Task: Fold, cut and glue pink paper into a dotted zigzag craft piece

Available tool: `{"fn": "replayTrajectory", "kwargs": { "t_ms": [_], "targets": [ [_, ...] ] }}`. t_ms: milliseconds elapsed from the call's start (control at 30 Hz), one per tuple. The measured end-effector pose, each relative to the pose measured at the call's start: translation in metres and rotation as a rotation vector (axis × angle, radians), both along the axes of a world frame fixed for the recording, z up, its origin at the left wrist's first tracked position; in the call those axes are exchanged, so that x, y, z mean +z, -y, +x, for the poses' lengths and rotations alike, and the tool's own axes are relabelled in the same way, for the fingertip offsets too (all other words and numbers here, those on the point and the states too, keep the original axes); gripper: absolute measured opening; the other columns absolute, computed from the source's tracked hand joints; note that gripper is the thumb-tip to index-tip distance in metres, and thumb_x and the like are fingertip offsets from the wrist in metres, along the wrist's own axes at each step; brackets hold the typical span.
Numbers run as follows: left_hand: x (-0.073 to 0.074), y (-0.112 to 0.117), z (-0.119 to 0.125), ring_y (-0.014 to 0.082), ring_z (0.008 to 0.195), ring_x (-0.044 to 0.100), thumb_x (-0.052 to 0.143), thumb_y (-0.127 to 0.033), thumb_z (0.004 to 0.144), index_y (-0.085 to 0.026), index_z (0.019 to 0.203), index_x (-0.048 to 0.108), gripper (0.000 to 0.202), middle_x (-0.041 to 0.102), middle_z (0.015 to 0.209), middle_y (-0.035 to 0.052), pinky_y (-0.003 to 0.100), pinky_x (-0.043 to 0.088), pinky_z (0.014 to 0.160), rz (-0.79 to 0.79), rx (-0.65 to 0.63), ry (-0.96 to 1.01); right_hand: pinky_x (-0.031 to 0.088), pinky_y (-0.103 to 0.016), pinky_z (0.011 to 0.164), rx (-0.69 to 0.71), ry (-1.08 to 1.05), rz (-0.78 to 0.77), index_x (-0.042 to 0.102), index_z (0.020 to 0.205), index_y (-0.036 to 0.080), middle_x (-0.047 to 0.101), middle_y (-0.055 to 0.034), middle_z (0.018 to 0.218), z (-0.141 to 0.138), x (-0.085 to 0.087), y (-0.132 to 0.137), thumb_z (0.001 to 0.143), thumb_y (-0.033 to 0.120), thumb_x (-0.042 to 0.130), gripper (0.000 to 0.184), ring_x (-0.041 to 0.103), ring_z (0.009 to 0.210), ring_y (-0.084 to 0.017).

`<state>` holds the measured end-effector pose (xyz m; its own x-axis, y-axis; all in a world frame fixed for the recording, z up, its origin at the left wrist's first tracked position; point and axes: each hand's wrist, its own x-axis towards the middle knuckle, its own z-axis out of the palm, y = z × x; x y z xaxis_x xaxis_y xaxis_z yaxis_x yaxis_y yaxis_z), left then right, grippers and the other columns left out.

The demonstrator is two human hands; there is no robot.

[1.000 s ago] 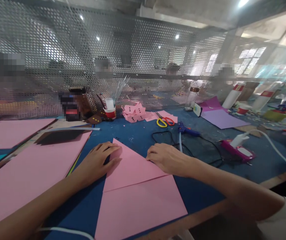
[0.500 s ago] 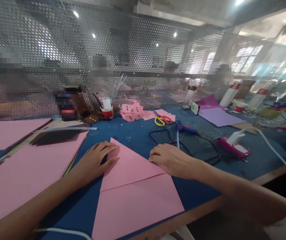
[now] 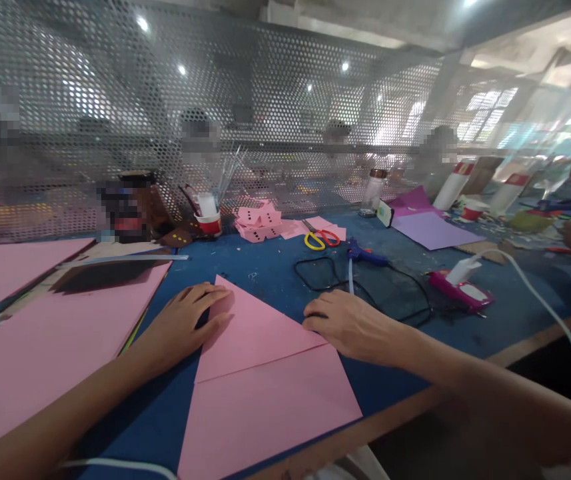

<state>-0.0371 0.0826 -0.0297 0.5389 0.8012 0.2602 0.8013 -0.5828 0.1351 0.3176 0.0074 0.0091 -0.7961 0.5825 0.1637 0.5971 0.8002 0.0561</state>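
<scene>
A pink paper sheet [image 3: 265, 407] lies on the blue table in front of me, its far part folded over into a pointed flap [image 3: 250, 327]. My left hand [image 3: 192, 317] rests on the flap's left side near the tip, thumb and fingers apart, holding it down flat. At the flap's slanted right edge is my right hand [image 3: 342, 323]; its fingers are bent together and press on the paper's edge near the crease. Part of the fingertips is hidden by the hand itself.
Scissors [image 3: 321, 237], a folded pink paper piece with black dots [image 3: 258, 223] and a blue glue gun [image 3: 365, 253] lie beyond. Pink sheets [image 3: 55, 340] cover the left. A magenta power strip [image 3: 460, 293] with cables is at right. A perforated screen [image 3: 275, 100] stands behind.
My right hand has slid slightly down along the flap's right edge. The left hand stays in place on the paper. The whole view has shifted a little.
</scene>
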Motion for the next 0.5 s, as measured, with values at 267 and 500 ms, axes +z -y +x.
{"fn": "replayTrajectory", "kwargs": {
  "t_ms": [267,500],
  "targets": [
    [0.0,0.0,0.0,0.031,0.133,0.046,0.048,-0.058,0.095,-0.024,0.137,0.056,0.054,0.054,0.142,0.0095,0.05,0.035,0.113,0.0,-0.007,-0.013,0.043,-0.038,0.091,-0.032,0.029,0.002,0.064,0.115,0.017,0.065,-0.0103,0.116,0.006,0.004,0.013,0.097,0.01,0.048,0.025,0.056,0.105,-0.023],
    [-0.001,0.0,-0.001,0.0316,0.13,0.05,0.048,-0.058,0.094,-0.025,0.136,0.057,0.054,0.057,0.14,0.0096,0.051,0.038,0.111,0.021,-0.03,0.017,0.043,-0.038,0.09,-0.048,0.017,0.006,0.065,0.115,0.018,0.066,-0.0103,0.116,0.011,0.004,0.021,0.096,0.008,0.048,0.027,0.057,0.104,-0.023]
  ]
}}
